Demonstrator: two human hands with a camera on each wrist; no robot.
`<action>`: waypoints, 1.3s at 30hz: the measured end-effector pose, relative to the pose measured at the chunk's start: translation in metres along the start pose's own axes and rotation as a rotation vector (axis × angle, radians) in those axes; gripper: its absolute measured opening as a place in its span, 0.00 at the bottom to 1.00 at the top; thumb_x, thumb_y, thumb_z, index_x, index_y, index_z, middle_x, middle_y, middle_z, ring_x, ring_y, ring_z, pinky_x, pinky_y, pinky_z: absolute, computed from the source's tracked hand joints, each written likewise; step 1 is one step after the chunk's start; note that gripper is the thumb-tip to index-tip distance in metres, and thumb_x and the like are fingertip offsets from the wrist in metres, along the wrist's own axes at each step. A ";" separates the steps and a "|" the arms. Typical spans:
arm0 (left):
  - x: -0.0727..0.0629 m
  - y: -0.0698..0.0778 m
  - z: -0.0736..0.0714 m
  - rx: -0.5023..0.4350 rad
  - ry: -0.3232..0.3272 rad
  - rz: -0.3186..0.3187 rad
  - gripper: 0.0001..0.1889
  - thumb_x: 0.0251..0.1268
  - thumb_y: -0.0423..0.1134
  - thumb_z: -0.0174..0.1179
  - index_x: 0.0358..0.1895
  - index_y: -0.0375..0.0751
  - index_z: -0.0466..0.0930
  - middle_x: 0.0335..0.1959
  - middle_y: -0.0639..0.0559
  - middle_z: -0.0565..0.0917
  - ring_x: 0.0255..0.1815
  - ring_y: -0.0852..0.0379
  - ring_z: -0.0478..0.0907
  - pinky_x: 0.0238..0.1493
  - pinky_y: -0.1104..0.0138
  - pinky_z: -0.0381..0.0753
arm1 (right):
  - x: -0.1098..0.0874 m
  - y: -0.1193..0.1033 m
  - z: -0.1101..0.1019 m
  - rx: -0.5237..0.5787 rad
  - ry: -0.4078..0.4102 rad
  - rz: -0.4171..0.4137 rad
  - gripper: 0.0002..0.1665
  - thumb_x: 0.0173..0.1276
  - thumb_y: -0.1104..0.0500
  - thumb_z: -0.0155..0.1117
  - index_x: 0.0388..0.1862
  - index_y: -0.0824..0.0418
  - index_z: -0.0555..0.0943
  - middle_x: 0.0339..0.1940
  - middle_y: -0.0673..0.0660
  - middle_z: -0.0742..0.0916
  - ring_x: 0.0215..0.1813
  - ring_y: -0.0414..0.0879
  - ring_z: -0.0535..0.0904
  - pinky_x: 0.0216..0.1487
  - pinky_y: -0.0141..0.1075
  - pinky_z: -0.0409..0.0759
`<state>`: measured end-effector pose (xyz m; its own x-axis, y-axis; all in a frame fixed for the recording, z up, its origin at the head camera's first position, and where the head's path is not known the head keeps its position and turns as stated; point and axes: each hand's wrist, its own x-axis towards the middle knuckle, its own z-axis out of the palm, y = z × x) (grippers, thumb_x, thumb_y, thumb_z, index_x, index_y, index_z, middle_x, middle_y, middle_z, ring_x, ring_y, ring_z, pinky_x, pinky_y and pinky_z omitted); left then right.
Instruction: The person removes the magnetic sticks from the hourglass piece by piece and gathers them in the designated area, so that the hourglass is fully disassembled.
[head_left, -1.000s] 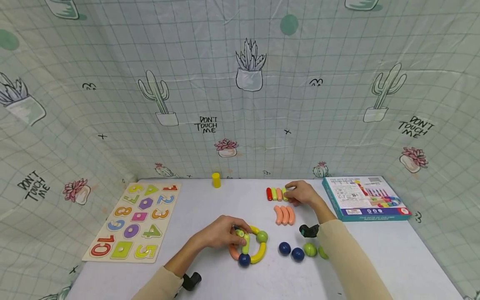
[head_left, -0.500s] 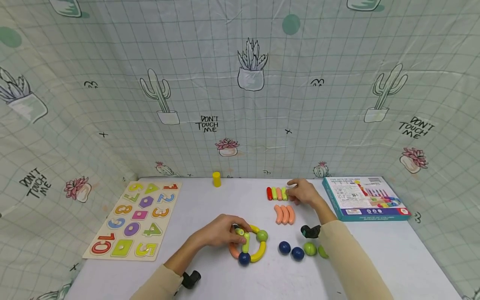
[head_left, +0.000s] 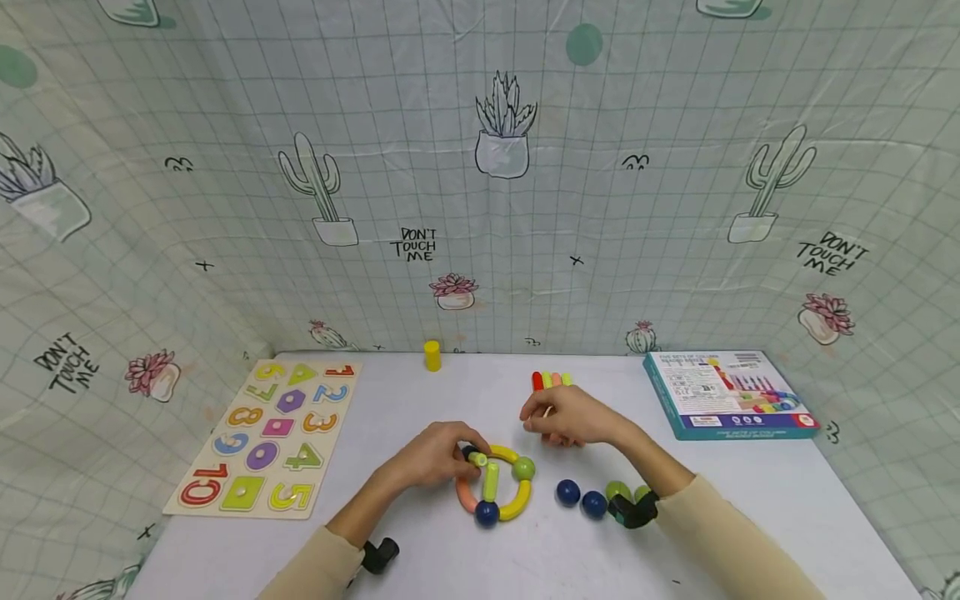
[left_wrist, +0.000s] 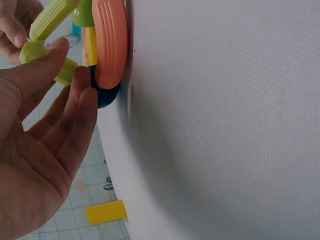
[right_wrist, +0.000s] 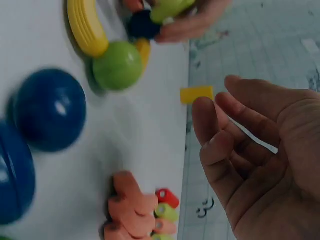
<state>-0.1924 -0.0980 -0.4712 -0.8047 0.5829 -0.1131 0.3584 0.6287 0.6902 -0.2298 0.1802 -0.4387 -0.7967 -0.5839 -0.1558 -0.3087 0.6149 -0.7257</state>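
Note:
A ring of toy building pieces lies in front of me: yellow curved rods [head_left: 516,502], a salmon curved rod [left_wrist: 111,45], a green ball [head_left: 523,469] and dark blue balls [head_left: 487,513]. Two short lime rods slant up from the blue balls. My left hand [head_left: 437,454] pinches the far lime rod [left_wrist: 64,73] between thumb and fingers. The near lime rod [head_left: 491,482] leans toward it, their upper ends close together. My right hand [head_left: 572,414] hovers over the salmon curved rods [right_wrist: 131,210], its fingers loosely bent and nothing between them in the right wrist view.
Short straight rods [head_left: 537,381] in red, lime and salmon line up behind the right hand. Loose blue balls [head_left: 567,492] and green balls [head_left: 618,490] sit right of the ring. A number puzzle board [head_left: 262,442] lies left, a toy box [head_left: 731,396] right, a yellow cylinder [head_left: 432,356] behind.
My right hand has left the row of short straight rods, empty, and come nearer and leftward toward the ring. The left hand stays at the ring, still pinching a lime rod.

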 end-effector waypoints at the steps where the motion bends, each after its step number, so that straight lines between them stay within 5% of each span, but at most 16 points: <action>1: 0.000 0.000 0.000 -0.006 0.004 -0.002 0.13 0.60 0.37 0.72 0.49 0.49 0.87 0.48 0.58 0.85 0.33 0.62 0.75 0.37 0.69 0.76 | -0.003 -0.007 0.006 0.013 -0.039 -0.010 0.16 0.72 0.54 0.65 0.52 0.62 0.84 0.35 0.56 0.88 0.29 0.55 0.83 0.25 0.34 0.77; 6: 0.001 -0.001 -0.002 -0.010 0.043 -0.001 0.11 0.62 0.39 0.72 0.48 0.48 0.87 0.47 0.54 0.87 0.34 0.61 0.79 0.38 0.67 0.78 | -0.011 -0.025 0.037 0.003 -0.118 -0.047 0.15 0.70 0.54 0.68 0.50 0.61 0.85 0.34 0.47 0.87 0.29 0.52 0.84 0.24 0.31 0.76; 13: 0.001 -0.001 0.001 0.041 0.121 -0.008 0.10 0.61 0.45 0.72 0.44 0.51 0.88 0.42 0.56 0.89 0.50 0.52 0.84 0.52 0.54 0.79 | -0.014 -0.040 0.067 -0.059 -0.059 -0.039 0.12 0.62 0.49 0.76 0.35 0.54 0.84 0.26 0.41 0.86 0.27 0.34 0.78 0.28 0.28 0.73; 18: 0.000 -0.002 0.001 0.037 0.131 -0.007 0.10 0.62 0.44 0.72 0.45 0.50 0.88 0.41 0.55 0.90 0.51 0.51 0.84 0.54 0.52 0.79 | -0.014 -0.043 0.080 -0.067 -0.026 -0.022 0.15 0.61 0.52 0.76 0.41 0.56 0.82 0.24 0.41 0.83 0.25 0.34 0.76 0.26 0.28 0.72; 24: 0.000 -0.002 0.000 0.021 0.129 -0.011 0.10 0.61 0.43 0.72 0.45 0.49 0.87 0.42 0.54 0.90 0.51 0.50 0.84 0.54 0.50 0.78 | -0.012 -0.043 0.086 -0.099 -0.022 -0.017 0.18 0.62 0.53 0.75 0.48 0.56 0.81 0.27 0.41 0.83 0.27 0.32 0.77 0.27 0.28 0.75; 32: 0.001 -0.002 0.000 0.020 0.124 -0.029 0.09 0.62 0.44 0.71 0.44 0.50 0.87 0.41 0.56 0.90 0.51 0.50 0.84 0.54 0.51 0.78 | -0.013 -0.036 0.092 -0.149 -0.002 -0.028 0.16 0.62 0.61 0.72 0.43 0.49 0.75 0.28 0.43 0.82 0.25 0.34 0.73 0.24 0.28 0.72; 39: 0.001 -0.003 -0.001 0.007 0.120 -0.059 0.09 0.62 0.44 0.71 0.44 0.51 0.88 0.39 0.57 0.90 0.51 0.51 0.84 0.54 0.51 0.78 | -0.014 -0.041 0.078 -0.067 0.009 -0.031 0.15 0.65 0.60 0.72 0.49 0.55 0.79 0.32 0.44 0.86 0.29 0.34 0.78 0.27 0.30 0.77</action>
<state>-0.1951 -0.1002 -0.4728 -0.8752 0.4791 -0.0672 0.3115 0.6644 0.6794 -0.1656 0.1217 -0.4595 -0.7907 -0.5987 -0.1276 -0.3670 0.6305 -0.6839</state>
